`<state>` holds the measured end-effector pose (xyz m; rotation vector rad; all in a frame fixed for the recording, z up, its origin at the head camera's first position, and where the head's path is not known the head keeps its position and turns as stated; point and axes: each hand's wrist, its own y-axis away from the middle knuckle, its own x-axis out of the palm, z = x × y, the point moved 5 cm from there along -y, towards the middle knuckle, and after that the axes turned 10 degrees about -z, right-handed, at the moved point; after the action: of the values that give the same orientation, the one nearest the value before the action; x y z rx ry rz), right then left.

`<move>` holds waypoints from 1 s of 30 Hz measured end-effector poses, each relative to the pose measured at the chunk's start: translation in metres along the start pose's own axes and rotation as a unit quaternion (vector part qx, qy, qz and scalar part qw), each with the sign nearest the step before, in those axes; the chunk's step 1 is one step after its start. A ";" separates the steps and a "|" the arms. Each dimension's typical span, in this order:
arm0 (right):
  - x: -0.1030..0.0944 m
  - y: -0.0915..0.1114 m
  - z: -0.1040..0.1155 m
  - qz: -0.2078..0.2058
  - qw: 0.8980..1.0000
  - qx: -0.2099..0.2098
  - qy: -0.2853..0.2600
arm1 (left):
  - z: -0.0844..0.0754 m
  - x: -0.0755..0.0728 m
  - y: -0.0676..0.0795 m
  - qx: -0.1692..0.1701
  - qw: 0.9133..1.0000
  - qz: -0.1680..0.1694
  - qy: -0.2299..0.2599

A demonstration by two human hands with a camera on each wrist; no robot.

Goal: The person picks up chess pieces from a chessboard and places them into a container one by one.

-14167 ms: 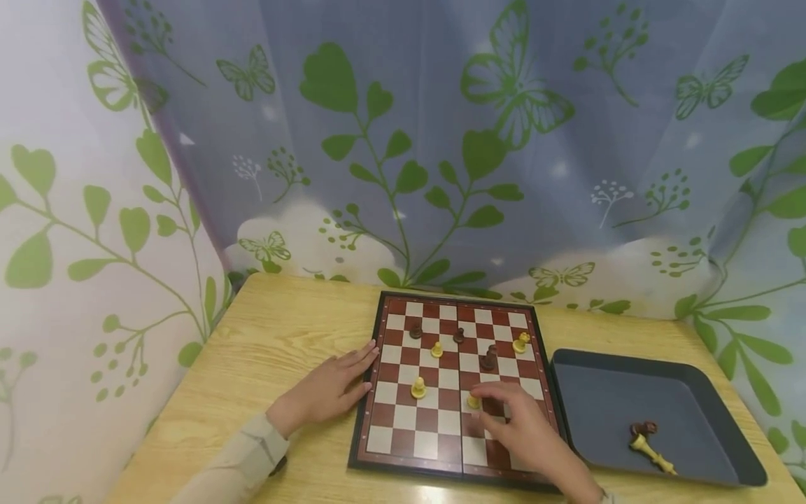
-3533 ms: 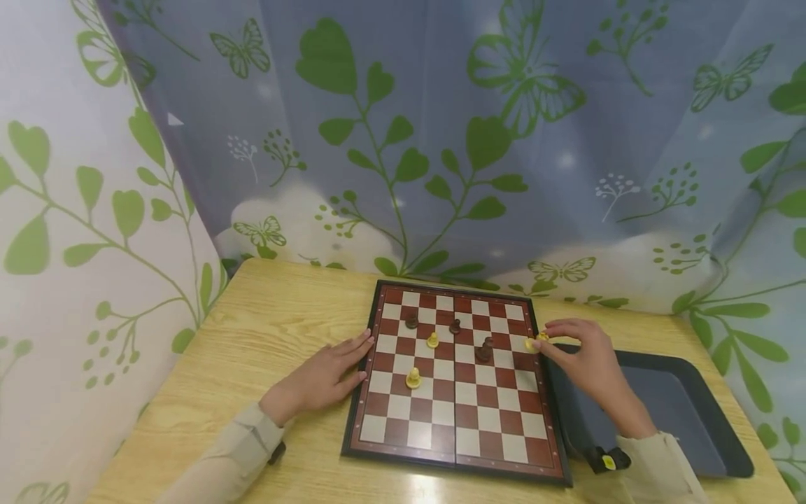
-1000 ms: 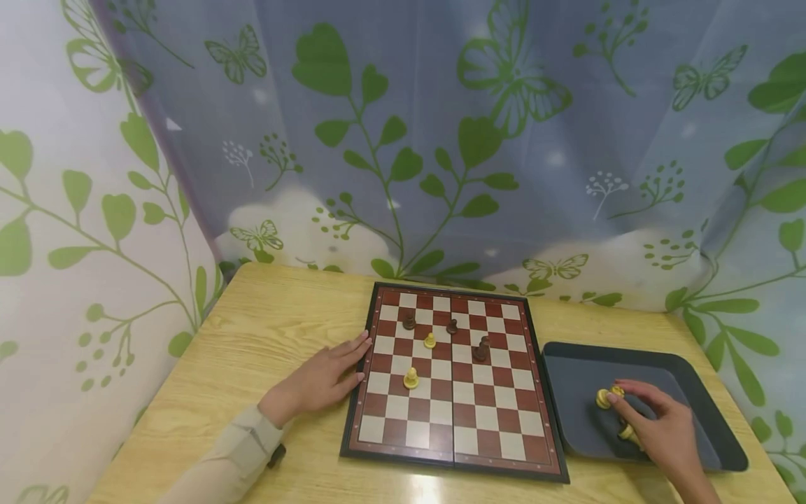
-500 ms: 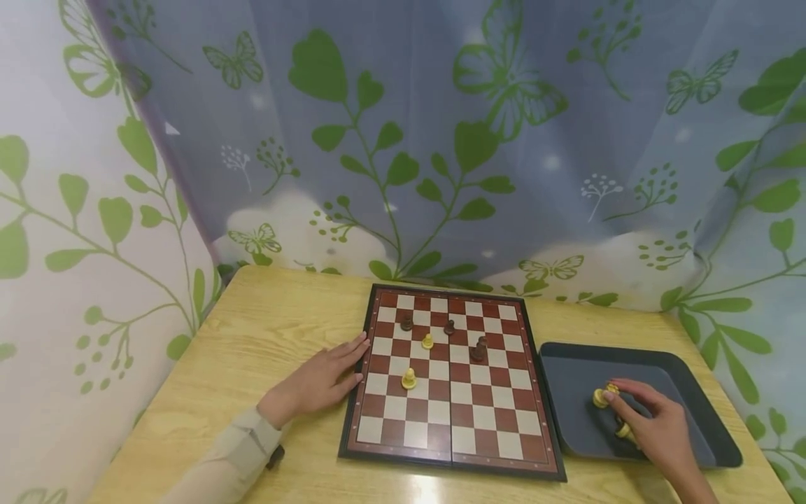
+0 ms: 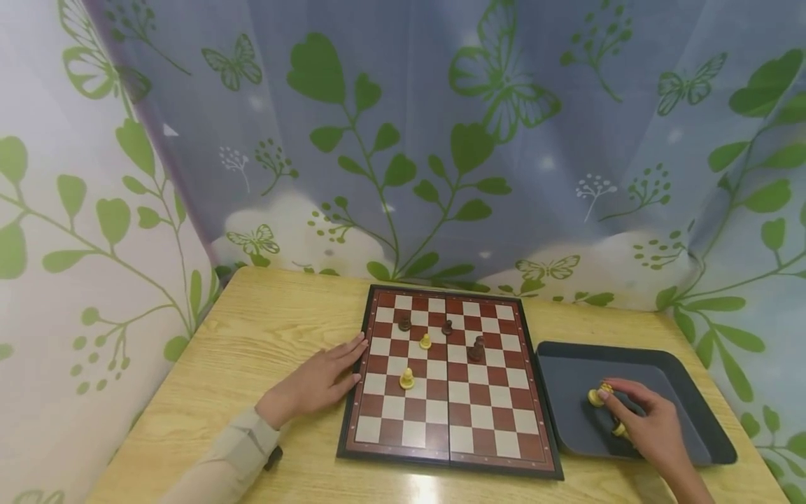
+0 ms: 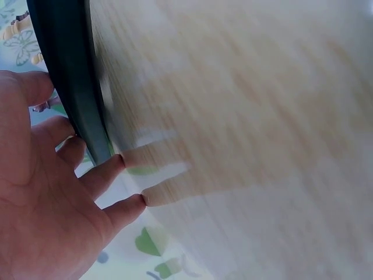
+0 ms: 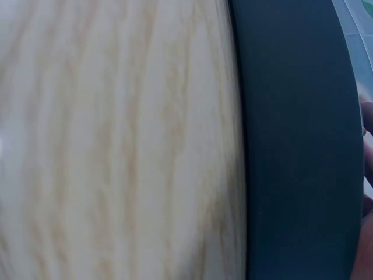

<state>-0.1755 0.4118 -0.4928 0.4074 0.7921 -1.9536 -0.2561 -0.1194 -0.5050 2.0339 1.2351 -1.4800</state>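
Note:
My right hand [image 5: 655,423] pinches a yellow chess piece [image 5: 595,397] between thumb and fingertips, low over the dark tray [image 5: 630,350]. Another yellow chess piece [image 5: 620,428] lies in the tray, partly hidden under that hand. My left hand [image 5: 315,381] lies with fairly straight fingers at the left edge of the chessboard [image 5: 450,448], fingertips right at its black frame. On the board stand two yellow pieces, a larger one [image 5: 407,379] and a small pawn [image 5: 425,341]. Brown pieces stand farther back: a pawn [image 5: 447,327], a piece at left [image 5: 404,323] and a taller one [image 5: 476,348].
The board and tray sit side by side on a wooden table [image 5: 271,308]. A leaf-and-butterfly patterned curtain [image 5: 403,140] hangs behind it and on both sides. In the right wrist view the tray's outer wall [image 7: 303,146] hides most of the right hand.
Two yellow pieces have left the board's right half. My right hand has carried one from the far right square to over the tray. The left hand stays at the board's edge.

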 end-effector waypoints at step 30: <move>0.003 0.001 0.008 0.021 0.999 -0.020 0.018 | 0.002 0.001 0.001 -0.001 1.000 0.004 0.007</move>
<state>-0.1760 0.4047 -0.4888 0.4332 0.8369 -1.8930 -0.2567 -0.1212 -0.5069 2.0493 1.2329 -1.4627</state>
